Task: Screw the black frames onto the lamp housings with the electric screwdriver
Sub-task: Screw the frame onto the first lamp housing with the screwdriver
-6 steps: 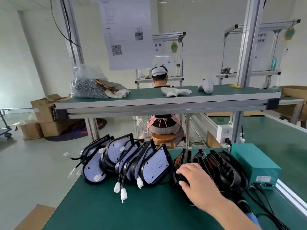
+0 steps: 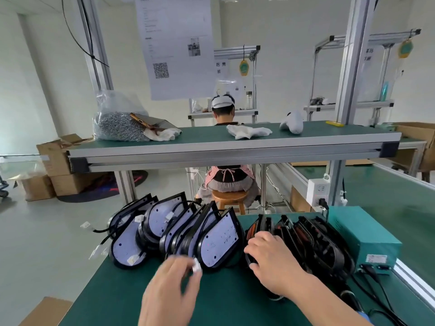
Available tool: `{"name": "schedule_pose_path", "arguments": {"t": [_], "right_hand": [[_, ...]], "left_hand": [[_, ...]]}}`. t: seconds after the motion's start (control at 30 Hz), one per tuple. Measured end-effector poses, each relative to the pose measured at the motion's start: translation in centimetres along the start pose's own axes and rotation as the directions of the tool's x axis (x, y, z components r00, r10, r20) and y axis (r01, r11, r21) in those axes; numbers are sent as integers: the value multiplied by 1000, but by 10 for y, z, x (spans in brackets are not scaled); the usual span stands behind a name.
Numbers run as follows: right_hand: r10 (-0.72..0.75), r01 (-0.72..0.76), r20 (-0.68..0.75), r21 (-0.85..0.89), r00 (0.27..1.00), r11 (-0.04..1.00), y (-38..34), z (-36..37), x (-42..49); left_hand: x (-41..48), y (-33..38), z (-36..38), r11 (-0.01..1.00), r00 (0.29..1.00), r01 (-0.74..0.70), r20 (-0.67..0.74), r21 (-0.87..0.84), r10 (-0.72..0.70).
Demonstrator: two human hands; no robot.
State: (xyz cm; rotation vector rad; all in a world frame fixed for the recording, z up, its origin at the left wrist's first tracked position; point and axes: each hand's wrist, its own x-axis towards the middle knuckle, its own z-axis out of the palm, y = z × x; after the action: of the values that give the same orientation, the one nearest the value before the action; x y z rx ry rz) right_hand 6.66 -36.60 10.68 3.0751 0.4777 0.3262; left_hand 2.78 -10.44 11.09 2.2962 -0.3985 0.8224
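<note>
- Cardboard boxes (image 2: pixel 55 158) on the floor, far left, beyond the bench.
- Upper shelf (image 2: pixel 211 142): clear bag of screws (image 2: pixel 117 124) at its left end, with a white cloth (image 2: pixel 164 134) just beside the bag.
- Tabletop (image 2: pixel 113 292), left half: lamp housings (image 2: pixel 179 229) stand on edge in a tight leaning row, white LED boards facing the camera. Black leads with white plugs trail off the left edge.
- Left hand (image 2: pixel 168 295): raised over the tabletop just in front of the nearest housing and motion-blurred. Fingertips are at a white connector (image 2: pixel 196 268); can't tell if they're pinching it or only touching.
- Behind the bench, centre: a person sits on a wooden stool (image 2: pixel 229 198), back to the camera.
- Right hand (image 2: pixel 274 262): on the near end of the black frames (image 2: pixel 320 245). Fingers curl over the top edge, thumb low against the front frame, holding it.
- The black frames stand on edge in a packed row, just right of the housings and running back toward the right.
- Teal power box (image 2: pixel 363 241) just right of the frames, cables plugged into its front.
- Electric screwdriver (image 2: pixel 350 298): dark body lying on the tabletop, near right, mostly hidden by the right forearm.
</note>
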Motion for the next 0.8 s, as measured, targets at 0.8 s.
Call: {"name": "schedule_pose_path", "arguments": {"t": [0.8], "right_hand": [[-99,101,25,-113,995,988,2,8,8]], "left_hand": [[125,10,137,768,565,602,564,218,-603]]}}
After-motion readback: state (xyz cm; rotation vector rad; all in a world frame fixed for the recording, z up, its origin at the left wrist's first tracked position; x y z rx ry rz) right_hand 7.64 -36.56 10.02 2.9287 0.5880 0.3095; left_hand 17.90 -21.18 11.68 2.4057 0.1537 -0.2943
